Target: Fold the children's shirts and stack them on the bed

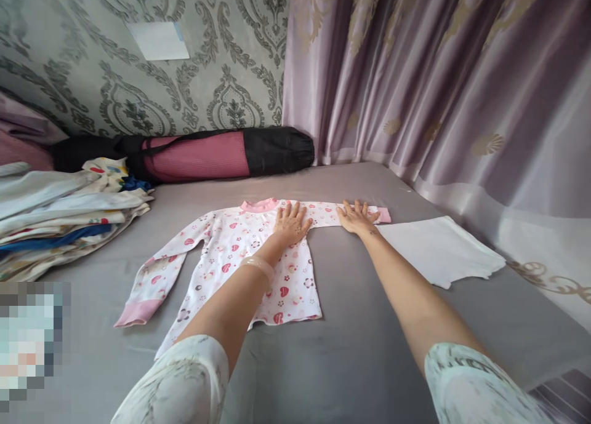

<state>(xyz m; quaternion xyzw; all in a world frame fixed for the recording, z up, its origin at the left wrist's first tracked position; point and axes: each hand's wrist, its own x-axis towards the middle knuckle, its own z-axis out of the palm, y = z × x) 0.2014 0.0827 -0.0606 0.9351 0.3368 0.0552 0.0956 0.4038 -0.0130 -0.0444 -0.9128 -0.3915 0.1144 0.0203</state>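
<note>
A small white long-sleeved shirt (226,252) with pink hearts, flowers and a pink collar lies spread on the grey bed sheet (351,350). My left hand (292,223) rests flat, fingers spread, on its shoulder near the right sleeve. On that outstretched sleeve my right hand (357,216) lies flat close to the pink cuff (384,215), its fingers apart. The other sleeve (159,276) slants down to the left. Part of the shirt is hidden under my left forearm, which wears a pale bangle (258,265).
White cloth (438,248) lies right of the sleeve. Folded clothes (69,215) are stacked at left, near a blurred-out patch (28,344). A black and pink rolled bag (198,155) lies along the patterned wall. Purple curtains (415,73) hang at right.
</note>
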